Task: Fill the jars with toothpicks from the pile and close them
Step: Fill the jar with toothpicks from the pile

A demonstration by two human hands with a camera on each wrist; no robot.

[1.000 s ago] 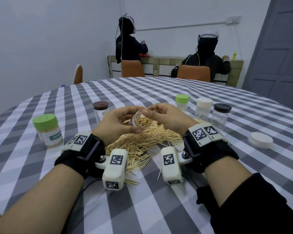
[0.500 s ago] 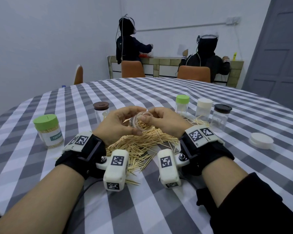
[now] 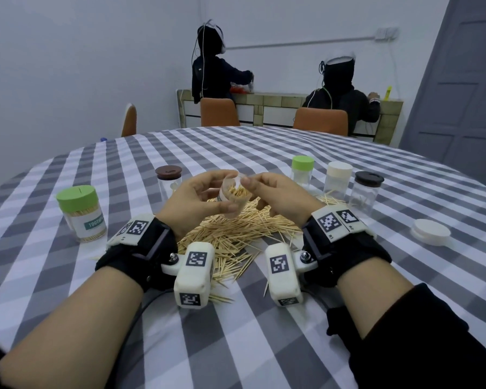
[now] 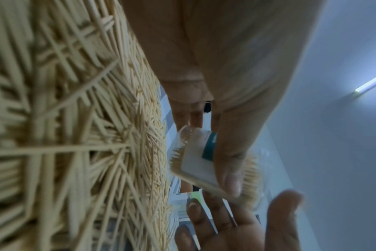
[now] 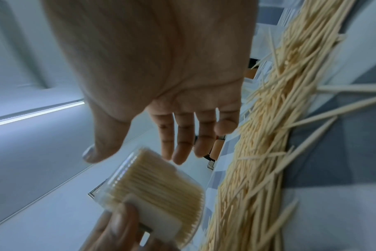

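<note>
My left hand grips a small clear jar, lidless and packed with toothpicks, and holds it a little above the toothpick pile on the checked tablecloth. The left wrist view shows my thumb across the jar and its white and teal label. My right hand is just right of the jar's mouth, its fingertips close to the rim. In the right wrist view the right hand has straight, relaxed fingers and holds nothing, beside the jar.
A full green-lidded jar stands at the left and a brown-lidded jar behind my left hand. Green-lidded, white-lidded and black-lidded jars stand at the right. A loose white lid lies far right. Two people work at the back.
My left hand has raised the jar from the pile and turned it more upright. My right hand's fingers have come away from the jar's mouth.
</note>
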